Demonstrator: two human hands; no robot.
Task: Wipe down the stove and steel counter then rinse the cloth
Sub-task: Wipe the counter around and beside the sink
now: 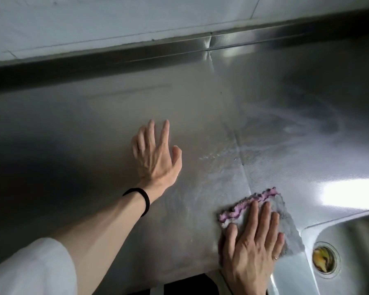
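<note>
Wet steel counter (179,107) under tiled wall (115,15), sink (349,241) right.

Counter (115,116): grey brushed steel, fine diagonal weave-like sheen toward 3 o'clock, dark shadow at 9 o'clock, white glare patch at 3. Cloth (285,222): grey, fuzzy pink-purple zigzag trim along edge at 11 o'clock, whitish strip beside trim. Wristband (144,199): black, on left wrist. Sleeve (30,271): white, at 8 o'clock. Ring (275,258): pale metal band on right hand. Sink (349,235): shiny steel, at 4 o'clock. Drain (325,261): steel rim, yellow-brown bits inside. Wall (94,20): pale grey-white, thin dark lines.
</note>
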